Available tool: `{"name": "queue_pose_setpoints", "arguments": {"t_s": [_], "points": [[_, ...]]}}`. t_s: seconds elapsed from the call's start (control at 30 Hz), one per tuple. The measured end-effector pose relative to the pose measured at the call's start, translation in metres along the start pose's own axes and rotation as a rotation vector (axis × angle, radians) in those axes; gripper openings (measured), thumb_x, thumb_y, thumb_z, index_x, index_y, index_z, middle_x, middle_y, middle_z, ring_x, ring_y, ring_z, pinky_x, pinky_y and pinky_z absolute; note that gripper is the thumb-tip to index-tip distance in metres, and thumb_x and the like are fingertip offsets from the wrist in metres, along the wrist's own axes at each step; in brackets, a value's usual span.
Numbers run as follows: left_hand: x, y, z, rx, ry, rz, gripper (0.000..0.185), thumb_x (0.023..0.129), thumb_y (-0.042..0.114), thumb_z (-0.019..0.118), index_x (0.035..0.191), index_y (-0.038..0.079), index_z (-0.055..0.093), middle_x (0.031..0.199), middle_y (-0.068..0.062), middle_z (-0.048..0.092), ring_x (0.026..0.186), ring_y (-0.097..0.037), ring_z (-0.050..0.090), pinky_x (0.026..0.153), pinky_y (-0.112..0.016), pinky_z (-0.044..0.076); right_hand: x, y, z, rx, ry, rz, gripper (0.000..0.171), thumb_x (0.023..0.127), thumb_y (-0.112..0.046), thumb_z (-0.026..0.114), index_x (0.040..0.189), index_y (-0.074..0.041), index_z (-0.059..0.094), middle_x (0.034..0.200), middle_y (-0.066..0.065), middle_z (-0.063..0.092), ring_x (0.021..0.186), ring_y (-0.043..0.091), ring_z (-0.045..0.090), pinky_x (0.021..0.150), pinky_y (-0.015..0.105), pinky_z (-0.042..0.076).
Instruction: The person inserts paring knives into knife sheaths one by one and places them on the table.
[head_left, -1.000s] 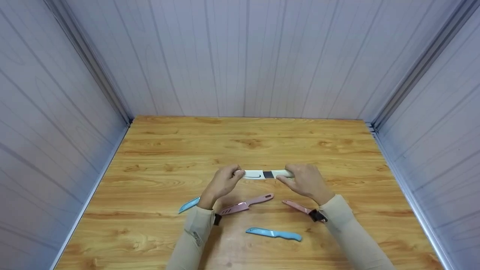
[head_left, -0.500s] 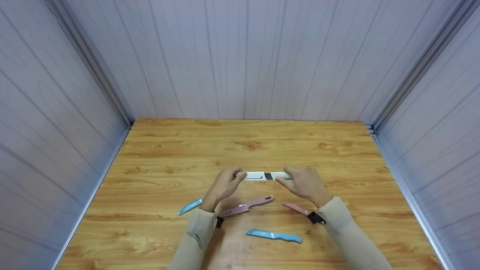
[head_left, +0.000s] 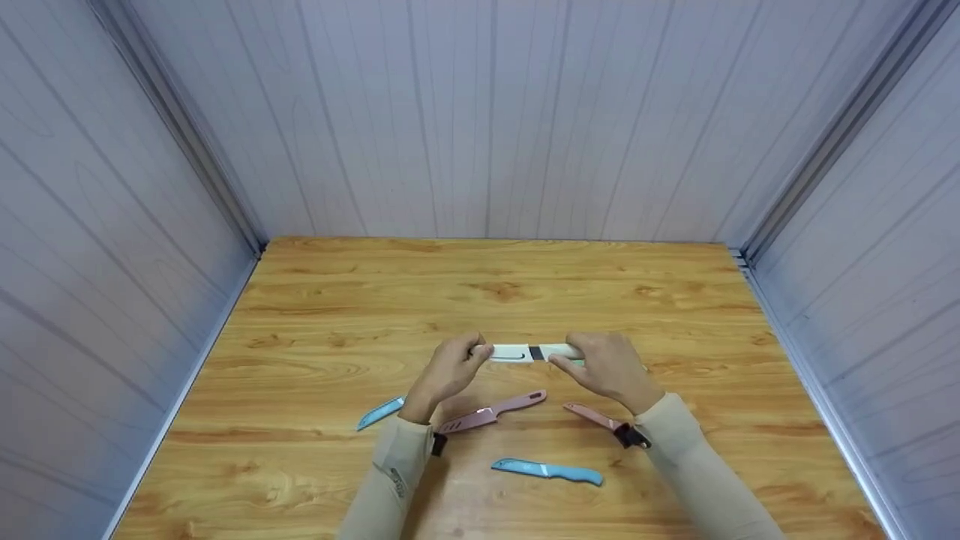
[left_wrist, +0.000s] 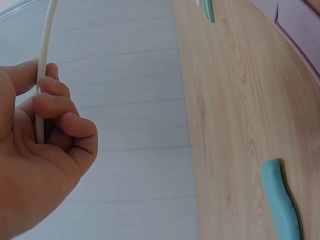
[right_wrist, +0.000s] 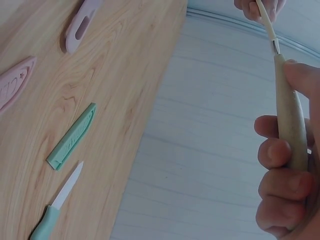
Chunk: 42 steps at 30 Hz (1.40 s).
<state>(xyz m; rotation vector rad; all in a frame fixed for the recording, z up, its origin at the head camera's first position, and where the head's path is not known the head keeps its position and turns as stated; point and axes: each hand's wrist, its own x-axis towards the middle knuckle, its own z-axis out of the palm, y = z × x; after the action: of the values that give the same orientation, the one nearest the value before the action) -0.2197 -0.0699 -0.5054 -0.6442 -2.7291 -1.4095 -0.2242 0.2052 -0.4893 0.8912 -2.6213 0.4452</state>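
Fingers of your left hand [head_left: 448, 369] pinch the white sheath [head_left: 510, 352]; your right hand [head_left: 611, 369] grips the knife handle [right_wrist: 290, 130] above the table [head_left: 315, 315] (dark blade [head_left: 535, 352] partly exposed). Sheathing appears underway; next, align both parts and slide straight.

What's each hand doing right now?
Left hand: pinching the white sheath.
Right hand: curled around the white knife's handle.

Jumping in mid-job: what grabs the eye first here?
Both hands hold a white knife above the wooden table: the left hand pinches its sheath end, the right hand grips the handle. Below them lie a pink knife and a blue knife.
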Motion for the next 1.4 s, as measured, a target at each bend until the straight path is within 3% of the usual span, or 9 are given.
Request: {"name": "queue_pose_setpoints", "arguments": {"t_s": [0.43, 0.87, 1.03, 1.23, 1.4], "points": [[-0.001, -0.001, 0.003, -0.021, 0.008, -0.016, 0.024, 0.099, 0.030, 0.051, 0.086, 0.011, 0.059, 0.074, 0.005, 0.048, 0.065, -0.011, 0.042, 0.061, -0.029, 0.037, 0.002, -0.006, 0.000, -0.006, -0.014, 0.000, 0.038, 0.090, -0.049, 0.059, 0.073, -0.015, 0.052, 0.054, -0.011, 0.027, 0.043, 0.003, 0.024, 0.042, 0.022, 0.022], [0.001, 0.000, 0.005, -0.001, 0.024, 0.014, 0.023, 0.098, 0.024, 0.053, 0.080, 0.012, 0.057, 0.067, 0.008, 0.042, 0.059, -0.009, 0.038, 0.057, -0.026, 0.033, 0.005, -0.009, 0.001, -0.008, 0.010, -0.021, 0.037, 0.088, -0.047, 0.063, 0.072, -0.014, 0.052, 0.055, -0.011, 0.030, 0.045, 0.004, 0.026, 0.042, 0.023, 0.025], [-0.001, 0.000, 0.004, -0.005, 0.000, 0.007, 0.022, 0.098, 0.023, 0.053, 0.082, 0.009, 0.059, 0.069, 0.008, 0.043, 0.061, -0.009, 0.039, 0.059, -0.026, 0.035, 0.004, -0.008, 0.004, 0.007, -0.025, -0.015, 0.036, 0.089, -0.046, 0.061, 0.074, -0.015, 0.052, 0.056, -0.011, 0.032, 0.046, 0.003, 0.027, 0.043, 0.022, 0.025], [-0.001, 0.004, -0.004, -0.033, -0.047, 0.022, 0.023, 0.100, 0.020, 0.049, 0.085, 0.005, 0.059, 0.070, 0.006, 0.044, 0.059, -0.009, 0.036, 0.059, -0.027, 0.034, 0.003, -0.006, 0.006, 0.081, -0.102, 0.072, 0.036, 0.090, -0.050, 0.058, 0.079, -0.016, 0.054, 0.058, -0.010, 0.038, 0.048, 0.005, 0.032, 0.046, 0.024, 0.028], [-0.002, -0.001, -0.014, -0.016, -0.060, 0.009, 0.022, 0.101, 0.019, 0.046, 0.088, 0.007, 0.059, 0.070, 0.005, 0.044, 0.060, -0.010, 0.036, 0.059, -0.027, 0.034, 0.000, -0.002, 0.006, 0.158, -0.186, 0.194, 0.040, 0.091, -0.050, 0.055, 0.101, -0.012, 0.058, 0.074, -0.005, 0.053, 0.056, 0.010, 0.044, 0.052, 0.029, 0.038]]}}
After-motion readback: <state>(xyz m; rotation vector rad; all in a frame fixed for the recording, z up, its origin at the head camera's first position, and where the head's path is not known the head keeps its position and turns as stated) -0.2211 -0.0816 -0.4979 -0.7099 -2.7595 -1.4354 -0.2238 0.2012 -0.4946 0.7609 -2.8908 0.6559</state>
